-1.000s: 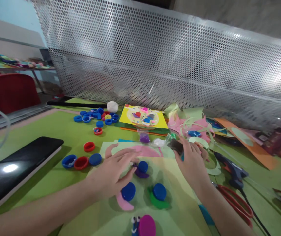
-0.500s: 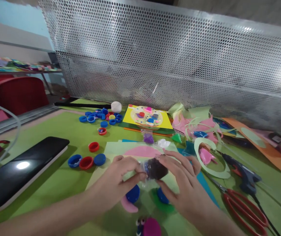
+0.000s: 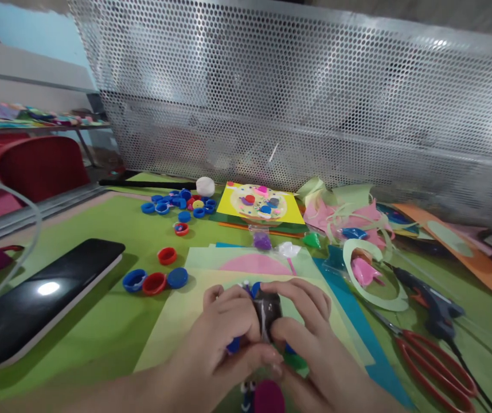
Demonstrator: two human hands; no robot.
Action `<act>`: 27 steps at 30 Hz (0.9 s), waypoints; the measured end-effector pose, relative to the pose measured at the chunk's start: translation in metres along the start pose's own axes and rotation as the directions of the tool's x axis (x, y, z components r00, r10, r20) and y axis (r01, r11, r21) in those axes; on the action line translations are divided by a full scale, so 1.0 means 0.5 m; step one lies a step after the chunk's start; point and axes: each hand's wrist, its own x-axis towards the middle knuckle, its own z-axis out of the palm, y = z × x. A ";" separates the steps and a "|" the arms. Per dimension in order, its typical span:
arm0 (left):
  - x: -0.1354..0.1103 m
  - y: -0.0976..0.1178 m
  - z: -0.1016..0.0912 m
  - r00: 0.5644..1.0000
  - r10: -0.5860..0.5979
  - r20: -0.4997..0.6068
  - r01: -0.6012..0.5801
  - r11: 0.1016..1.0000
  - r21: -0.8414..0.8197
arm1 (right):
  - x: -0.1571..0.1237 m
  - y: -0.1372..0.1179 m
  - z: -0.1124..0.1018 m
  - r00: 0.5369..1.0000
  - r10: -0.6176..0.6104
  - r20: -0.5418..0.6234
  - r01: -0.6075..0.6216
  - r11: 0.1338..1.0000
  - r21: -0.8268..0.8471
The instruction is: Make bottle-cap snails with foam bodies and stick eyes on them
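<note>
Both hands [image 3: 215, 330] hold the dark, shiny packet [image 3: 268, 311] between them.

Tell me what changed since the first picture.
The right hand has brought the small, dark, plastic-wrapped packet leftward and nearer, over the pale yellow paper sheet, where the left hand now grips it too. The round red and blue plastic caps, red-handled metal scissors and dark plastic glue gun stayed put.

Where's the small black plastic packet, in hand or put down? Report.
In hand: left hand and right hand hold the packet between them.
</note>
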 end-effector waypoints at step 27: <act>-0.008 -0.013 -0.012 0.992 -0.057 0.110 0.054 0.998 0.027 | -0.005 0.046 -0.007 0.988 0.042 0.145 -0.091 0.933 0.348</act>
